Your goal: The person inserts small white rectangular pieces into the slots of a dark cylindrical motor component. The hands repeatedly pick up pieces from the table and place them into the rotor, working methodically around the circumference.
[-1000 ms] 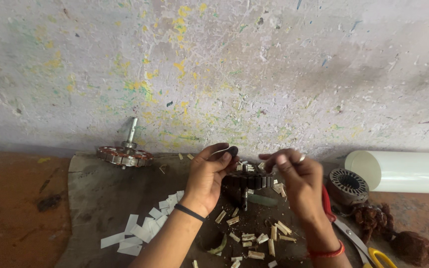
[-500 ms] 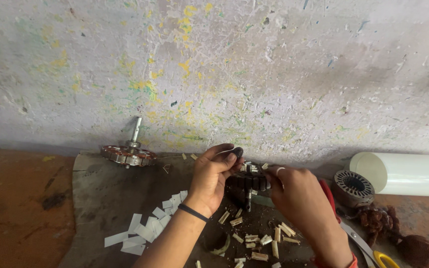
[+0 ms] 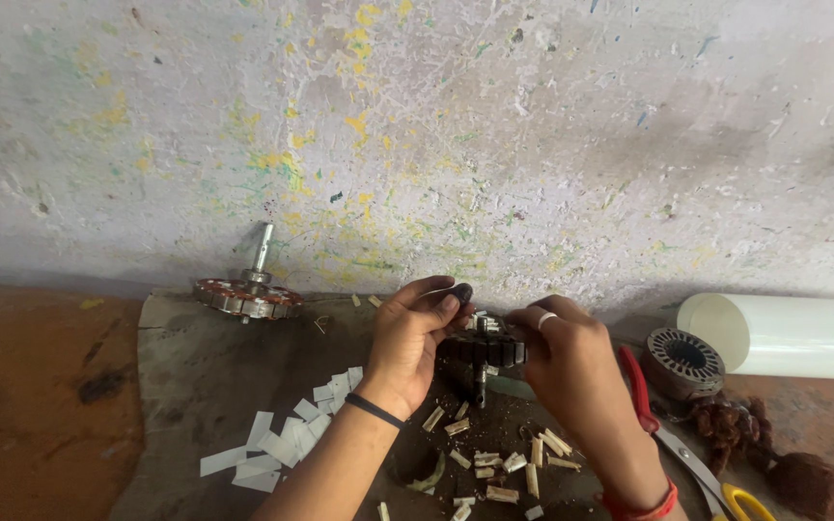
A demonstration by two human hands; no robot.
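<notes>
both hands, the left hand point(image 3: 415, 340) and right hand point(image 3: 564, 359), pinch a dark round slotted metal motor core point(image 3: 483, 349) above the grey mat point(image 3: 195, 376), seemingly mid-way lining its slots, needing a steady grip next.

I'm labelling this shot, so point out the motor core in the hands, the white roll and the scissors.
motor core point(image 3: 486, 352), head view, dark slotted rim.
white roll point(image 3: 803, 335), head view, side wall.
scissors point(image 3: 636, 386), head view, red handle.
</notes>
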